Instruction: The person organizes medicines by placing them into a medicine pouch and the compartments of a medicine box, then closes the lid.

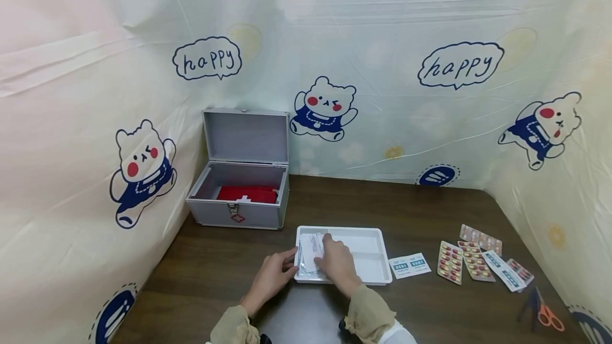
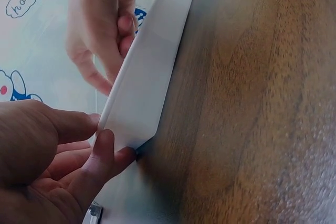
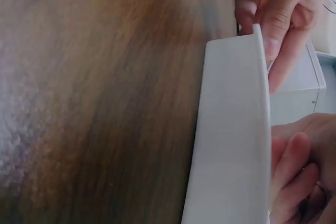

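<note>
My left hand [image 1: 272,277] grips the left rim of a shallow white tray [image 1: 370,240] near its front corner. The left wrist view shows the thumb outside the tray wall and other fingers around the corner. Over the left part of the tray is my right hand [image 1: 340,264], its thumb and index finger at the right side of a white printed packet [image 1: 311,251]. More flat packets lie under that one. In the right wrist view several fingers of the right hand [image 3: 299,177] are curled, and the tray wall hides the fingertips, so I cannot tell whether they pinch the packet.
Behind the tray, at left, stands an open silver case [image 1: 255,216] with a red pouch [image 1: 253,194] inside. A white and blue printed packet [image 1: 409,265] lies right of the tray. Farther right are several blister packs [image 1: 450,262], another printed strip [image 1: 503,269] and orange-handled scissors [image 1: 550,317].
</note>
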Motion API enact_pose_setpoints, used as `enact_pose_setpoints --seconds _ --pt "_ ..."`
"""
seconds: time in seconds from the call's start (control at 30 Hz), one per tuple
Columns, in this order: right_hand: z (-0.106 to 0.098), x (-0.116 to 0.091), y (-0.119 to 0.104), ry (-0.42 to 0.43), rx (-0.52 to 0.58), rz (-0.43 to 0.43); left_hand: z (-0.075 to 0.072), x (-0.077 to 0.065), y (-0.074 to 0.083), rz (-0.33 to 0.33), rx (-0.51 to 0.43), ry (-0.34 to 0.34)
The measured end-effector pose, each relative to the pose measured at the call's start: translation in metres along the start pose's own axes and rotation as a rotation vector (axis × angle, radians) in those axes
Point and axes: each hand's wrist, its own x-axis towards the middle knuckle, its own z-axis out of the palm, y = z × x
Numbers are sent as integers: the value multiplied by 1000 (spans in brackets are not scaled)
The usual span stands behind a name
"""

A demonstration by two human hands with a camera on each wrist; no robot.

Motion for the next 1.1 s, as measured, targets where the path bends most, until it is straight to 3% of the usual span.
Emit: enact_pose_setpoints --seconds 0.13,0.3,0.53,0.7,0.9,1.0,1.1 --pt "-11 -1 8 -58 76 -1 -1 2 1 -29 -4 -11" --pt "-47 -9 25 -137 193 -5 -3 4 3 -72 -10 -27" --pt "-98 -12 67 -65 151 19 -5 6 4 -115 -16 -35" --pt "-125 -13 114 -40 87 39 -4 7 4 -116 -10 -35" --pt "-122 -16 176 -147 -100 -24 -3 7 3 -108 -15 -44" --pt "-114 -18 195 -205 -167 -65 -3 7 2 -112 -19 -48" --pt "-109 -19 204 -204 -204 -78 -4 9 3 -111 -20 -52"
